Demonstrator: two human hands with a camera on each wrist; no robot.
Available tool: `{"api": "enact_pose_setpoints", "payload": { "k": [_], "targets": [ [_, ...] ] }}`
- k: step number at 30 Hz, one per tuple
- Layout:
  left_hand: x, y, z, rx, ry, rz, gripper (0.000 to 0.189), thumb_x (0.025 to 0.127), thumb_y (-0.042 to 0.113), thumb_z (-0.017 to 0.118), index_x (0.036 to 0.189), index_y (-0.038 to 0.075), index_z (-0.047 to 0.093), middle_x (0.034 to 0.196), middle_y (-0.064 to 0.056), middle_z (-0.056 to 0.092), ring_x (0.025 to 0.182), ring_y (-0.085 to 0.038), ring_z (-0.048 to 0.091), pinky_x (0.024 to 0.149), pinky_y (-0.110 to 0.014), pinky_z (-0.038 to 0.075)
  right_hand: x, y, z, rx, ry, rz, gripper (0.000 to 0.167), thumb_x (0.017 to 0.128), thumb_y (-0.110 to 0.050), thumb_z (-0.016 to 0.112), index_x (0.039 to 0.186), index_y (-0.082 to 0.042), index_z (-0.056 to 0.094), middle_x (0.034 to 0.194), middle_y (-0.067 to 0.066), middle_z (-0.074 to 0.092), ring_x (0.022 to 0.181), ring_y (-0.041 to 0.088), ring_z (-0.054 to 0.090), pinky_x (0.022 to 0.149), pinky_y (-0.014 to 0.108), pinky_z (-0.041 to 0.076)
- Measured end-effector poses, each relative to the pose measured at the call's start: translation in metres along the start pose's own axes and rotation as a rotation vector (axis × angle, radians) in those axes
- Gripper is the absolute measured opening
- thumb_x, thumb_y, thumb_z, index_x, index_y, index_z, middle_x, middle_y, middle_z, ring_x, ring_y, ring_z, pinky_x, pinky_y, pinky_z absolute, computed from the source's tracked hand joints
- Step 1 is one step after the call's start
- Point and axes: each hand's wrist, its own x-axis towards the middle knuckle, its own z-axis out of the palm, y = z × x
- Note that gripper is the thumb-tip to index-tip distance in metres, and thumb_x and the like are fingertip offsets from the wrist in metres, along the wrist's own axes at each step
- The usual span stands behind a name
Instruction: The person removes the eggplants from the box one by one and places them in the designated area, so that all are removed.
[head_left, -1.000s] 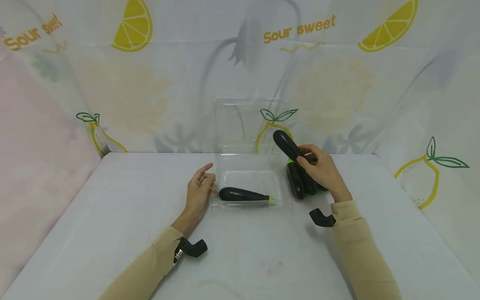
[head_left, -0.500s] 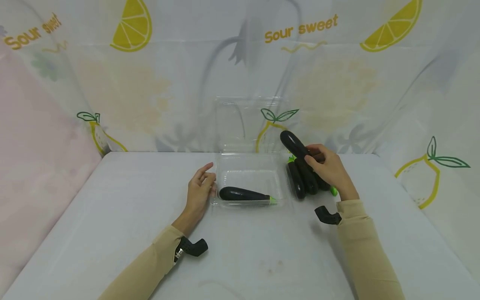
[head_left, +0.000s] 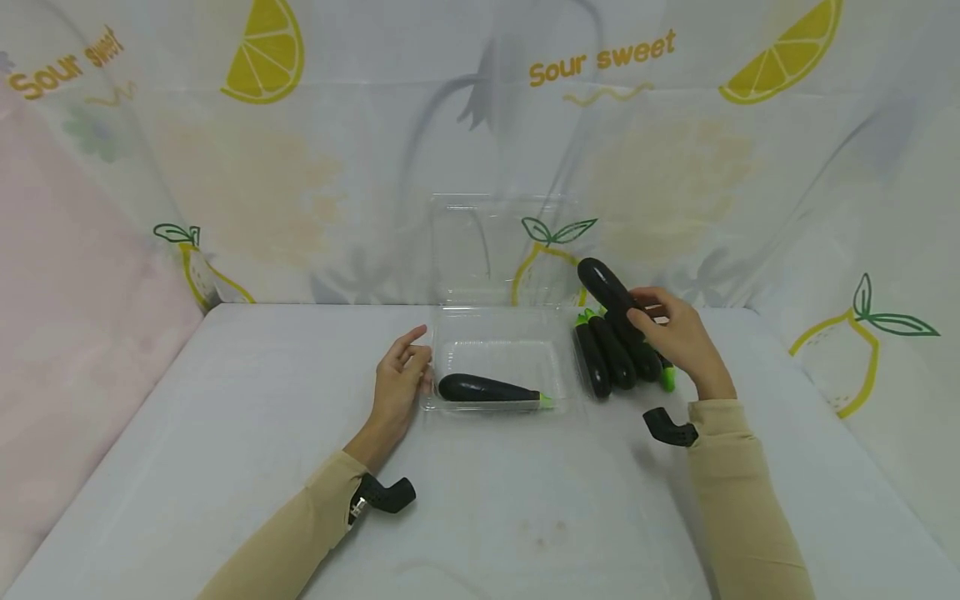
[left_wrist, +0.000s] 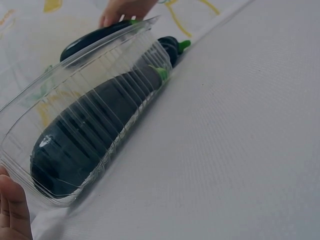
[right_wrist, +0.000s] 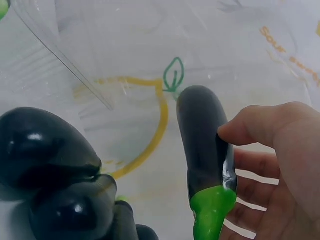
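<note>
My right hand (head_left: 682, 337) pinches a dark, glossy eggplant (head_left: 603, 286) between thumb and fingers, tilted above a pile of eggplants (head_left: 615, 354) on the table. Its green stem end (right_wrist: 212, 205) points toward the wrist in the right wrist view. The left hand (head_left: 397, 379) rests against the left side of a clear plastic container (head_left: 498, 333), its index finger extended. Inside that container, along its near wall, lies one eggplant (head_left: 487, 388) with the green stem to the right; the ribbed wall shows before it in the left wrist view.
The container's clear lid (head_left: 480, 250) stands raised at the back, close to the printed backdrop (head_left: 360, 167). A white cloth covers the table (head_left: 495, 500). The eggplant pile sits just right of the container.
My right hand has moved to the right with its eggplant, away from the container, uncovering more of the pile. The left hand and the container have stayed in place.
</note>
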Motion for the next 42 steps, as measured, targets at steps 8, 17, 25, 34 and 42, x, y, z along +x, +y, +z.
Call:
{"api": "enact_pose_setpoints", "payload": {
  "k": [8, 17, 25, 34, 42],
  "targets": [
    [-0.007, 0.013, 0.004, 0.015, -0.005, -0.015, 0.046, 0.094, 0.003, 0.052, 0.138, 0.001, 0.042, 0.076, 0.006, 0.054, 0.053, -0.003, 0.047, 0.048, -0.015, 0.039, -0.003, 0.006, -0.009, -0.001, 0.026, 0.036, 0.05, 0.097, -0.035, 0.048, 0.137, -0.006, 0.044, 0.132, 0.022, 0.051, 0.117, 0.04, 0.05, 0.087, 0.051, 0.045],
    [-0.007, 0.013, 0.004, 0.008, -0.005, -0.019, 0.046, 0.093, 0.003, 0.052, 0.138, 0.002, 0.042, 0.076, 0.005, 0.054, 0.053, -0.003, 0.048, 0.047, -0.015, 0.039, -0.002, 0.017, -0.01, 0.01, 0.055, 0.069, 0.051, 0.097, -0.035, 0.047, 0.137, -0.004, 0.045, 0.131, 0.022, 0.051, 0.117, 0.04, 0.049, 0.084, 0.042, 0.042],
    [-0.008, 0.014, 0.004, 0.041, 0.0, 0.002, 0.046, 0.092, 0.001, 0.052, 0.137, 0.0, 0.043, 0.073, 0.005, 0.053, 0.053, -0.003, 0.047, 0.047, -0.015, 0.039, -0.004, 0.02, -0.012, 0.052, 0.073, 0.156, 0.055, 0.097, -0.037, 0.045, 0.139, -0.003, 0.041, 0.136, 0.024, 0.046, 0.122, 0.042, 0.046, 0.089, 0.052, 0.042],
    [-0.008, 0.015, 0.003, 0.036, -0.005, -0.006, 0.046, 0.093, 0.002, 0.052, 0.138, 0.001, 0.043, 0.074, 0.005, 0.053, 0.054, -0.003, 0.047, 0.047, -0.015, 0.039, -0.003, 0.029, -0.013, 0.076, 0.118, 0.202, 0.054, 0.097, -0.038, 0.044, 0.139, -0.004, 0.042, 0.134, 0.023, 0.048, 0.121, 0.041, 0.049, 0.083, 0.037, 0.042],
    [-0.007, 0.014, 0.003, 0.028, -0.008, -0.006, 0.046, 0.093, 0.002, 0.051, 0.138, 0.001, 0.043, 0.075, 0.005, 0.053, 0.053, -0.003, 0.046, 0.046, -0.015, 0.038, -0.005, 0.037, -0.014, 0.086, 0.153, 0.267, 0.054, 0.096, -0.04, 0.044, 0.138, -0.005, 0.044, 0.131, 0.019, 0.05, 0.099, 0.005, 0.053, 0.071, 0.017, 0.042]
  ]
}}
